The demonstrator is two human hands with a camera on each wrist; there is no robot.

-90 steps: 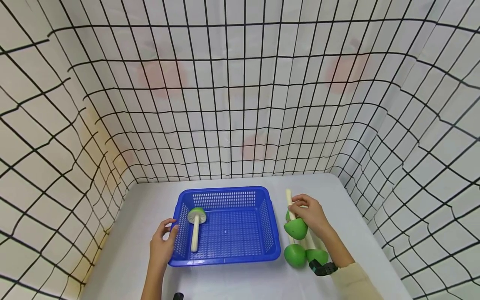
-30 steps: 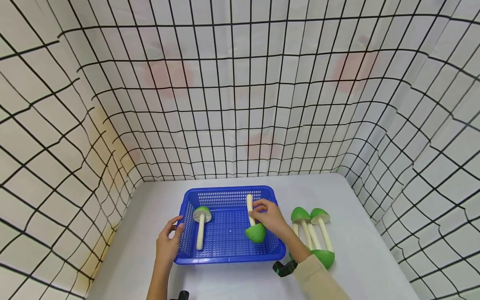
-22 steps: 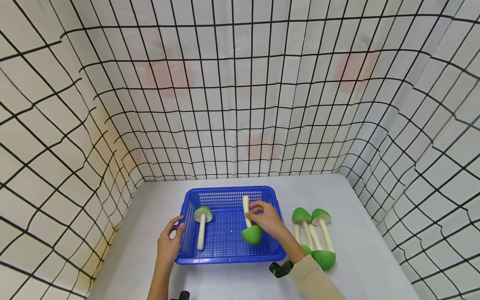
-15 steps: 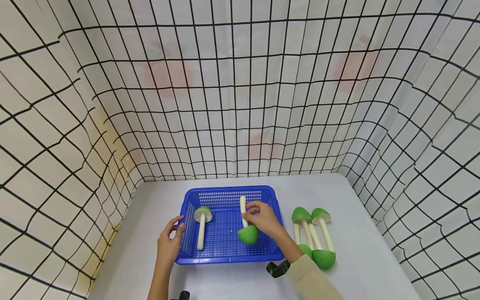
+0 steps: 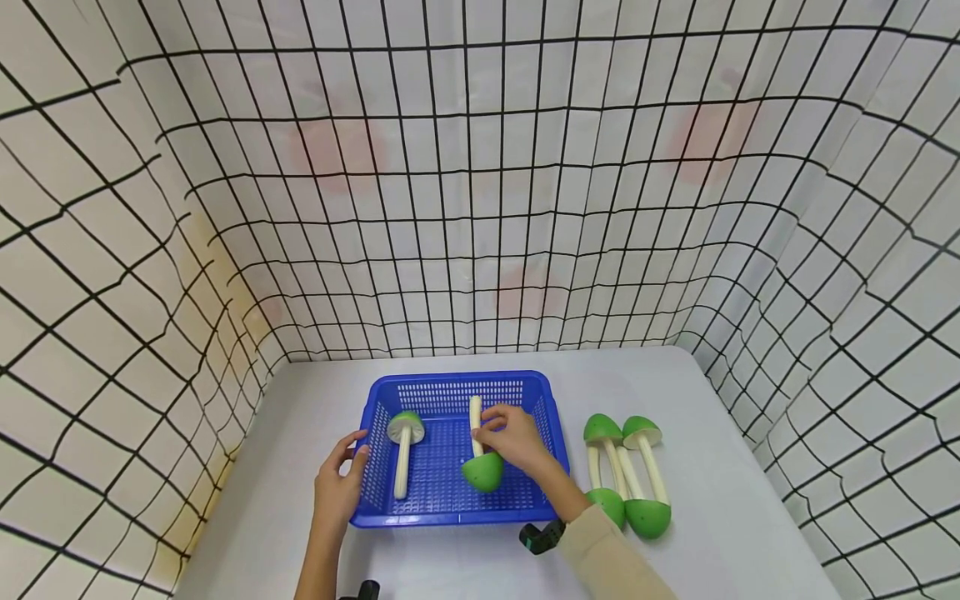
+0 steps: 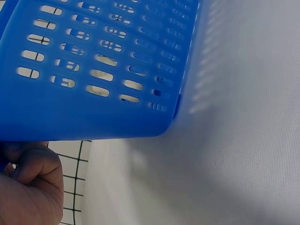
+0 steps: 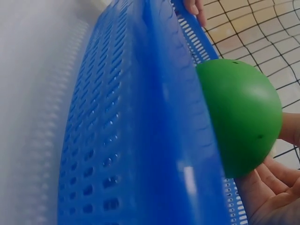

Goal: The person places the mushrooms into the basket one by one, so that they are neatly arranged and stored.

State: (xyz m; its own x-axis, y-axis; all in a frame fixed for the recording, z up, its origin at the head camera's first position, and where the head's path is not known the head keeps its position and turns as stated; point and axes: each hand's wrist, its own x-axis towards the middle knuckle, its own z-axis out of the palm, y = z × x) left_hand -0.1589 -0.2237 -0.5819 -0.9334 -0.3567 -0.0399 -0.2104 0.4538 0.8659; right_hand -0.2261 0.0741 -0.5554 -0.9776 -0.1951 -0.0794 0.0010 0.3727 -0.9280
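My right hand (image 5: 512,435) pinches the pale stem of a green-capped toy mushroom (image 5: 482,472) over the blue basket (image 5: 459,521). The cap points toward me, the stem toward the far side. In the right wrist view, the round green cap (image 7: 239,117) shows above the basket's rim, beside my fingers. My left hand (image 5: 340,483) grips the basket's left rim; in the left wrist view its curled fingers (image 6: 37,168) sit at that rim. Another green-capped mushroom (image 5: 403,454) lies inside, near the left wall, cap toward the far side.
Right of the basket, several more green-capped mushrooms (image 5: 648,518) lie side by side on the white table (image 5: 720,500), caps at alternating ends. Walls of white sheet behind black netting (image 5: 480,192) enclose the table at the back and both sides.
My right hand has brought a mushroom from the group on the right over the basket, then moved further left with it. My left hand has stayed at the basket's left rim.
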